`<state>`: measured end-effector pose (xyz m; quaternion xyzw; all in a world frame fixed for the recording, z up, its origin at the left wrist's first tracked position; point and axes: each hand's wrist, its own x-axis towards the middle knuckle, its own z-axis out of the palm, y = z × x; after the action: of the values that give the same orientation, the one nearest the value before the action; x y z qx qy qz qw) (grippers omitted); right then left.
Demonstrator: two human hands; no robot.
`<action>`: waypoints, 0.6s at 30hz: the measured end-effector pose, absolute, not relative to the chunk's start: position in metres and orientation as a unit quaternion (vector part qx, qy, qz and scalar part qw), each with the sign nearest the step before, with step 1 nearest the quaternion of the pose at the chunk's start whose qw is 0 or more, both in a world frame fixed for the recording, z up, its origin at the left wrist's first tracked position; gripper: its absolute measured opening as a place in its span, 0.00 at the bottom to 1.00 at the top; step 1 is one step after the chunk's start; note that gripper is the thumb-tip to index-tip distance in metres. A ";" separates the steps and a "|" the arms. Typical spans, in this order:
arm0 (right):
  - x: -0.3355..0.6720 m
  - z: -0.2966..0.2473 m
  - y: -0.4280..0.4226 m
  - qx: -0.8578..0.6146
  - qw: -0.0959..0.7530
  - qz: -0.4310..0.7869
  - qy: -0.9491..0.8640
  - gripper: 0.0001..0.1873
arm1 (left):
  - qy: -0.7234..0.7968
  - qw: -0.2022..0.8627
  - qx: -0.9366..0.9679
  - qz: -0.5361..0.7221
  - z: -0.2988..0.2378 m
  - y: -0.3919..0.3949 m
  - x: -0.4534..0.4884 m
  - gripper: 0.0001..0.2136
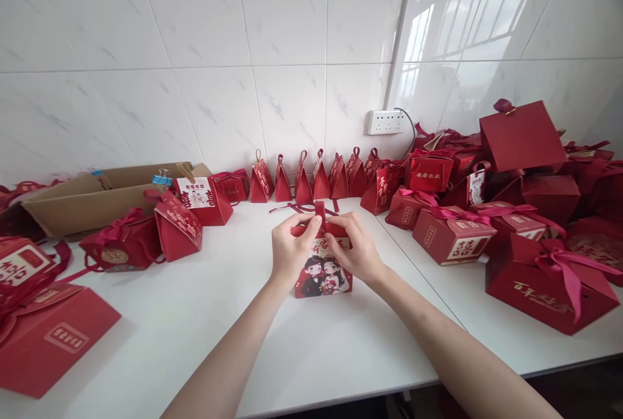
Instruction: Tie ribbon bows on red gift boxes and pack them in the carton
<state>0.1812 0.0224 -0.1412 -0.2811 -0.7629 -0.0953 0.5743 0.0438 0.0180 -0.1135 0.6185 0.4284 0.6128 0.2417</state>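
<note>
On table, both hands grip red box.

On the white desk stands a small red gift box printed with a cartoon couple. The left grip and right grip pinch its top from either side, meeting at the ribbon tab. A row of red pouches lines the tiled wall behind. Larger ribboned boxes crowd the right, and a cardboard carton lies at the left.
</note>
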 end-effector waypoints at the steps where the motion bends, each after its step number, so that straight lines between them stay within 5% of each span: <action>1: 0.181 -0.141 0.023 -0.279 0.577 -0.100 -0.761 0.12 | 0.429 0.242 0.617 0.614 -0.114 0.018 0.044 0.09; 18: 0.177 -0.145 0.023 -0.341 0.601 -0.030 -0.722 0.12 | 0.431 0.231 0.617 0.617 -0.115 0.016 0.045 0.09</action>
<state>0.1769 0.0228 -0.1452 -0.3410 -0.7220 -0.0302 0.6013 0.0451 0.0160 -0.1153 0.6170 0.4306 0.6168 0.2312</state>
